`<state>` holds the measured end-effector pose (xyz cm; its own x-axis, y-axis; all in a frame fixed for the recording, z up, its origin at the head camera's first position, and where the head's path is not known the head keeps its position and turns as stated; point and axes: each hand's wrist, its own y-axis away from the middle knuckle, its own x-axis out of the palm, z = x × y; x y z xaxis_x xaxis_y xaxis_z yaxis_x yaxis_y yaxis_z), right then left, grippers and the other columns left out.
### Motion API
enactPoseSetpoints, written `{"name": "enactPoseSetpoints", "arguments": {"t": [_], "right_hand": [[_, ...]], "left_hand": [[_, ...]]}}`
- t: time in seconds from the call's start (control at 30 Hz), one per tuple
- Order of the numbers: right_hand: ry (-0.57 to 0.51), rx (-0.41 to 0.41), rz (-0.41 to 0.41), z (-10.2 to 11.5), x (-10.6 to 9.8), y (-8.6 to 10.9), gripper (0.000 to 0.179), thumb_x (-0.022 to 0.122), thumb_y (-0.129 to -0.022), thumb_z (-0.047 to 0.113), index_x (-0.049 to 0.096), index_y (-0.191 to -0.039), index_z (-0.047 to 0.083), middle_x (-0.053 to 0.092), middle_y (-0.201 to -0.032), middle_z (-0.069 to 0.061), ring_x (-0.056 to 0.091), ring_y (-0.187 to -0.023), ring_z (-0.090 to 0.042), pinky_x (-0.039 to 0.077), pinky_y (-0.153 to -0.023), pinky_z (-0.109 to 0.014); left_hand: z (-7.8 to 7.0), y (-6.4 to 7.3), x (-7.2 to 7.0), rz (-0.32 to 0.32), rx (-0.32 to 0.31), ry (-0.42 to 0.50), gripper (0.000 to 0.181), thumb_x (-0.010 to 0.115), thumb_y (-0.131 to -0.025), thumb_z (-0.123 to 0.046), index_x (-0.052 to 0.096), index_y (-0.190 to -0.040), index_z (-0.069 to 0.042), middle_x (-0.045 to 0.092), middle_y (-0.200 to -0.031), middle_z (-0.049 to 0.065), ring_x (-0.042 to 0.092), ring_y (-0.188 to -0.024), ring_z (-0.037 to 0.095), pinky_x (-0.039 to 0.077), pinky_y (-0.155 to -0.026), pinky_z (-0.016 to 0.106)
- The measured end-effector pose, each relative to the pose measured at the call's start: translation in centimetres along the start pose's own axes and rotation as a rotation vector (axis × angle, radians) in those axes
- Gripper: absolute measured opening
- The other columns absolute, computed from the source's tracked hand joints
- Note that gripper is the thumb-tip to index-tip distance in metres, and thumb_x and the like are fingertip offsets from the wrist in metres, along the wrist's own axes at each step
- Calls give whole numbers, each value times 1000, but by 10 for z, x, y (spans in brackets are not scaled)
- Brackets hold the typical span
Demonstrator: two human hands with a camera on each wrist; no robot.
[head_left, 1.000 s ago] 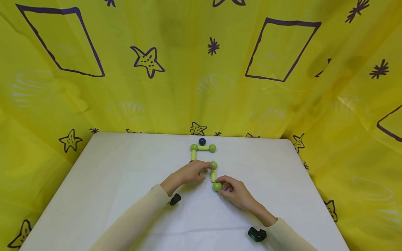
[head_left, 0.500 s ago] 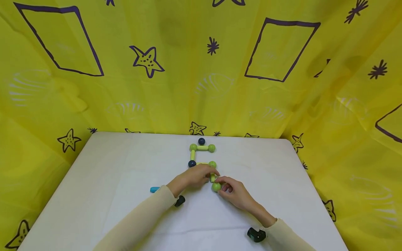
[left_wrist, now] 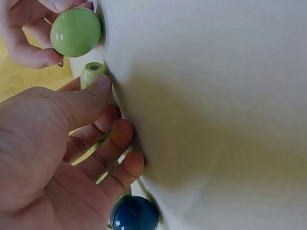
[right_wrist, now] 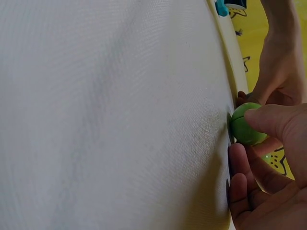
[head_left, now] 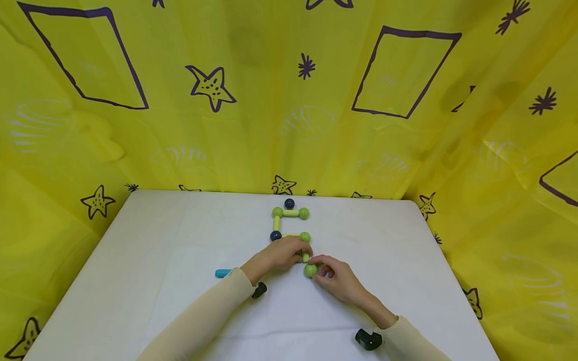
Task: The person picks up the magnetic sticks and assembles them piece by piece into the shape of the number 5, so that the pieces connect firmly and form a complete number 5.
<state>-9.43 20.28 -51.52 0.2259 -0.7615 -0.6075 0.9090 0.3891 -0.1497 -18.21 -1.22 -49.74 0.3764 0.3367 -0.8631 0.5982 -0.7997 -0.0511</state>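
In the head view my left hand [head_left: 283, 253] reaches over a zigzag chain of light green rods and balls. Its thumb and fingers pinch the nearest light green rod [left_wrist: 90, 73], whose round end shows a dark dot. My right hand [head_left: 340, 281] pinches a green ball [head_left: 310, 271] between thumb and fingers, low at the tabletop. A small gap separates ball and rod end in the left wrist view. Another green ball [head_left: 305, 237] sits at the rod's far end. A dark blue ball [head_left: 275, 235] forms the chain's left corner, and my left hand partly covers the rod beside it.
Farther back, a green rod [head_left: 291, 213] joins two green balls, with a loose-looking dark blue ball [head_left: 289, 203] behind it. A blue rod [head_left: 222, 273] lies left of my left forearm, partly hidden. A yellow curtain [head_left: 253, 135] rises behind the white table [head_left: 180, 225].
My left hand has moved from the farther green ball toward me, onto the nearest rod. This uncovers the corner dark blue ball and the blue rod. My right hand keeps its ball almost still.
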Motion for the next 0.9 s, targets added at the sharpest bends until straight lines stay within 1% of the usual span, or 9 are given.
{"name": "enactPoseSetpoints", "arguments": {"t": [0.17, 0.3, 0.4, 0.53, 0.7, 0.9], "right_hand": [[7, -3, -7, 0, 0, 1, 33, 75, -91, 2, 69, -121, 15, 70, -100, 6, 63, -81, -8, 50, -73, -27], [11, -4, -9, -1, 1, 1, 33, 75, -91, 2, 69, -120, 15, 70, -98, 4, 63, -80, -8, 50, -73, -28], [11, -1, -8, -1, 1, 1, 32, 75, -91, 3, 69, -120, 15, 70, -96, 3, 64, -80, -8, 50, -72, -28], [13, 9, -8, 0, 1, 1, 32, 74, -91, 3, 69, -120, 16, 70, -95, 3, 63, -79, -9, 50, -72, -27], [22, 2, -27, 0, 2, 1, 33, 75, -90, 1, 69, -118, 16, 70, -95, 5, 64, -78, -8, 50, -71, -27], [25, -8, -33, 1, 3, 0, 34, 76, -89, 0, 69, -118, 15, 70, -94, 4, 63, -77, -8, 51, -70, -28]], "left_hand": [[1, -1, 0, -1, -3, 43, 19, 67, -98, -6, 74, -114, -13, 71, -110, -1, 62, -103, 13, 48, -98, 31], [2, -2, -1, -11, -5, 110, 20, 68, -98, -4, 74, -115, -11, 72, -109, -1, 62, -96, 11, 48, -93, 29], [4, -2, -2, -9, -29, 181, 20, 69, -97, -3, 74, -115, -10, 71, -101, -4, 59, -87, 9, 49, -85, 25], [8, -2, -1, -14, -77, 261, 20, 71, -96, -4, 75, -114, -11, 70, -93, -6, 57, -82, 6, 49, -81, 24], [8, -1, -4, -26, -112, 290, 18, 72, -95, -6, 76, -112, -12, 68, -89, -7, 57, -81, 7, 48, -81, 25], [8, -1, -5, -26, -114, 304, 18, 72, -95, -4, 76, -112, -11, 66, -86, -6, 56, -79, 8, 48, -78, 24]]}}
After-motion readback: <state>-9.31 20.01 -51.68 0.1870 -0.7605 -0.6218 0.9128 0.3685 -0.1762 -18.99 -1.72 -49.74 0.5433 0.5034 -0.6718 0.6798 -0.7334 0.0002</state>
